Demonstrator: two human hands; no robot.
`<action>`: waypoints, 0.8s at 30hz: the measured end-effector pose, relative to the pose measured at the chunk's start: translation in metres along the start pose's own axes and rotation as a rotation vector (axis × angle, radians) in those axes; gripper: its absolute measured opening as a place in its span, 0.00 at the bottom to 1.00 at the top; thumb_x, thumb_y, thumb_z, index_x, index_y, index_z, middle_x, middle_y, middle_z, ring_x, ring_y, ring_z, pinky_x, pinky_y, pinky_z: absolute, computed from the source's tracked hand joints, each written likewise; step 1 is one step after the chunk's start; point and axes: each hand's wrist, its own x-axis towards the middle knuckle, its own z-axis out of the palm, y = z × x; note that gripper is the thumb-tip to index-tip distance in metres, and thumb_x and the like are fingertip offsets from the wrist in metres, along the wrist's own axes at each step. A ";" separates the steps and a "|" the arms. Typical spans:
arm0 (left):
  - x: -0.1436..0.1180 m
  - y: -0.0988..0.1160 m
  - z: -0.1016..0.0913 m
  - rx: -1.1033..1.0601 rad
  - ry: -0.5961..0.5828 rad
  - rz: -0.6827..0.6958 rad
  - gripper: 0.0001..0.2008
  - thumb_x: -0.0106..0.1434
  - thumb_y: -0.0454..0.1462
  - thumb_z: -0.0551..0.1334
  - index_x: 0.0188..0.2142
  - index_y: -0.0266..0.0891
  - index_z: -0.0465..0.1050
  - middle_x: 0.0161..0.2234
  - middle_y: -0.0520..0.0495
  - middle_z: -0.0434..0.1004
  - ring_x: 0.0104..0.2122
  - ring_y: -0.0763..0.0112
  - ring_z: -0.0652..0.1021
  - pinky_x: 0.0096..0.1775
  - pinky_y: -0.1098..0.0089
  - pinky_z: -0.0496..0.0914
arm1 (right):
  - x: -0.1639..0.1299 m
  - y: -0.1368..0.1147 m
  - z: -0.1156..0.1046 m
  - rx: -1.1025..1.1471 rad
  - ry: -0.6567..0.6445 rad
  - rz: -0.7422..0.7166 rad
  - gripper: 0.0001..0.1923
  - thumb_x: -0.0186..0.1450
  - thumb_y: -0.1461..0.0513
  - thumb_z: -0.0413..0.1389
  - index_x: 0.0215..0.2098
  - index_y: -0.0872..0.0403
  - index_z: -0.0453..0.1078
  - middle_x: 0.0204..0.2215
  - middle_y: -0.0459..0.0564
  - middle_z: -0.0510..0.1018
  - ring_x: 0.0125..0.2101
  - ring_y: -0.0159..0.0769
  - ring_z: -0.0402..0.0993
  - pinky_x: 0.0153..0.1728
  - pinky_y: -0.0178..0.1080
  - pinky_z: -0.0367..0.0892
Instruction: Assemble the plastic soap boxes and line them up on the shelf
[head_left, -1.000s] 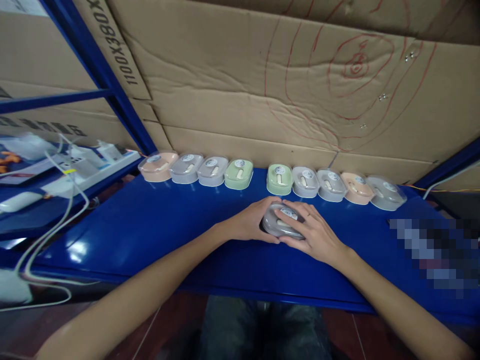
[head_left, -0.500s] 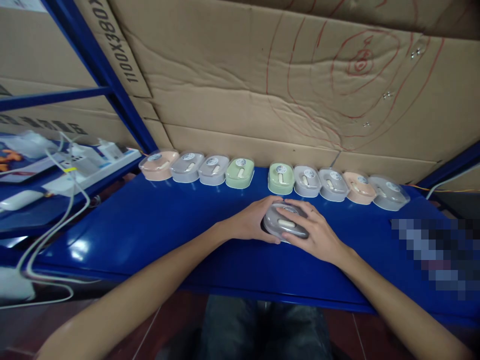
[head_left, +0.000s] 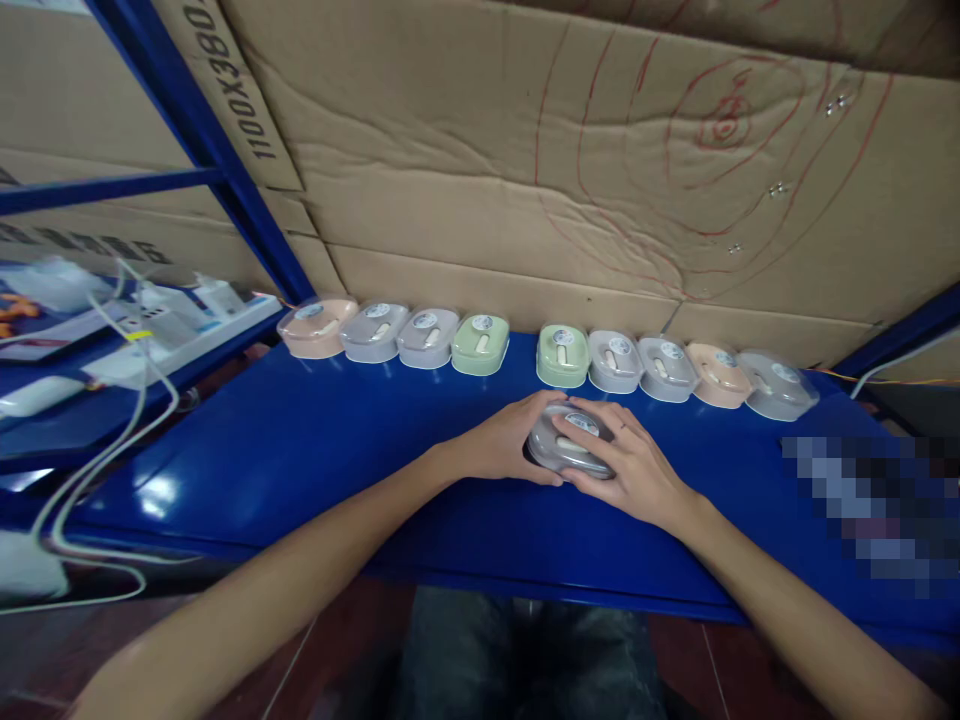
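A grey oval box with a clear lid rests on the blue shelf, just in front of me. My left hand cups its left side. Over its top and right side lies my right hand, fingers spread on the lid. Both hands hold the box. Along the back of the shelf runs a row of several similar boxes: a peach one at the left end, grey ones, two green ones with a gap between them, and a grey one at the right end.
Cardboard sheets marked with red lines form the wall behind the row. A blue rack post stands at the left. Beyond it a lower shelf holds white chargers and cables. A blurred patch covers the shelf's right side.
My right hand's fingers have shifted slightly on the lid; the box stays in the same spot between both hands.
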 end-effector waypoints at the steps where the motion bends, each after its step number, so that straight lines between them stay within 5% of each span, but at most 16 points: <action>1: 0.000 -0.001 0.000 0.002 0.002 0.007 0.53 0.56 0.51 0.80 0.74 0.45 0.57 0.73 0.31 0.65 0.72 0.36 0.68 0.68 0.36 0.65 | 0.000 0.000 0.000 -0.001 0.003 -0.006 0.33 0.76 0.51 0.62 0.77 0.42 0.63 0.73 0.59 0.67 0.66 0.59 0.71 0.62 0.65 0.73; 24: 0.001 -0.005 0.005 0.033 0.063 0.058 0.52 0.54 0.51 0.81 0.72 0.46 0.61 0.71 0.33 0.68 0.69 0.36 0.71 0.68 0.36 0.66 | 0.004 -0.005 0.003 0.027 0.016 0.043 0.31 0.75 0.51 0.63 0.74 0.42 0.68 0.73 0.57 0.69 0.64 0.59 0.73 0.62 0.66 0.73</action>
